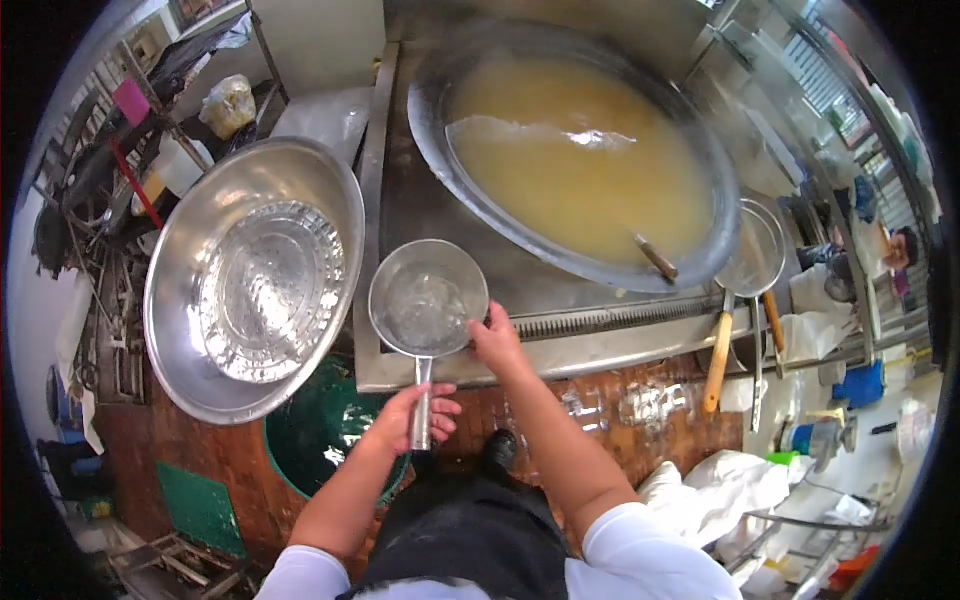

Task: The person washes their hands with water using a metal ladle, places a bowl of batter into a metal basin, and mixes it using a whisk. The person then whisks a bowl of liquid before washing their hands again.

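A round metal saucepan (428, 300) with a straight handle is in front of me, over the near edge of the steel stove. My left hand (408, 418) holds its handle, with the fingers curled loosely beneath. At the saucepan's right rim, my right hand (495, 342) grips with thumb and fingers. What lies inside the saucepan looks clear and shiny; I cannot tell whether it is water. Beyond it sits a very large wok (436, 150) of cloudy yellowish liquid, a utensil's wooden handle (656, 257) sticking out over its near rim.
A wide steel basin (170, 330) with shiny contents is at the left, above a dark green tub (300, 440). Right of the wok lie a round strainer (752, 250) and a wooden-handled tool (718, 365). White sacks (715, 490) lie on the wet brown floor (640, 400).
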Motion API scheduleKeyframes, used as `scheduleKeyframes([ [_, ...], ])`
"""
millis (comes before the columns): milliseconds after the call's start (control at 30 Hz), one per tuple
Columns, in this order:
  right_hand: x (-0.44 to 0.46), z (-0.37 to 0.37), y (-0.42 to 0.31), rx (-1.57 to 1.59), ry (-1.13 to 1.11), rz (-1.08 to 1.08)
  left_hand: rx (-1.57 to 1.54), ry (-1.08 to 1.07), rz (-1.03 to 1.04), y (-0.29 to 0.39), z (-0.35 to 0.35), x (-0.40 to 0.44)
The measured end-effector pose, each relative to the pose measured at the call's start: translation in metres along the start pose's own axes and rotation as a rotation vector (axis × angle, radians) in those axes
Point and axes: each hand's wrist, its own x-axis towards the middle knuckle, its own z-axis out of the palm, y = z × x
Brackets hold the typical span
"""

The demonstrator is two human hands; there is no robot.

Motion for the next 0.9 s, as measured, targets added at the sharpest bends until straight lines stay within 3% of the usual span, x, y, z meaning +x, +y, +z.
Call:
scheduleKeyframes([
  [33,-0.001,0.002,-0.008,-0.013,-0.048,0.035,0.005,-0.140,0.050,-0.005,-0.013,0.011],
  [67,0.000,0.002,-0.013,-0.110,0.033,-0.090,-0.013,-0.137,0.094,-0.008,-0.016,0.013],
  [200,0.013,-0.017,-0.023,0.103,-0.201,0.337,0.186,0.089,0.149,0.008,0.027,-0.002],
  [300,0.027,-0.018,-0.003,0.007,-0.051,0.206,0.440,0.272,0.218,0.012,0.046,0.001],
  [500,0.040,-0.019,0.009,-0.462,0.131,-0.022,0.916,0.385,0.424,-0.007,0.033,0.018],
  [600,0.056,-0.016,0.027,-0.347,0.106,0.081,0.933,0.373,0.484,-0.005,0.044,0.013],
  [700,0.046,-0.021,0.006,-0.546,0.095,0.047,1.017,0.411,0.462,-0.002,0.048,0.012],
  [800,0.048,-0.020,0.014,-0.487,0.142,0.004,1.380,0.576,0.753,-0.004,0.028,0.021],
  [900,0.036,-0.023,0.001,-0.523,0.061,-0.010,1.406,0.698,0.631,0.006,0.031,0.012],
])
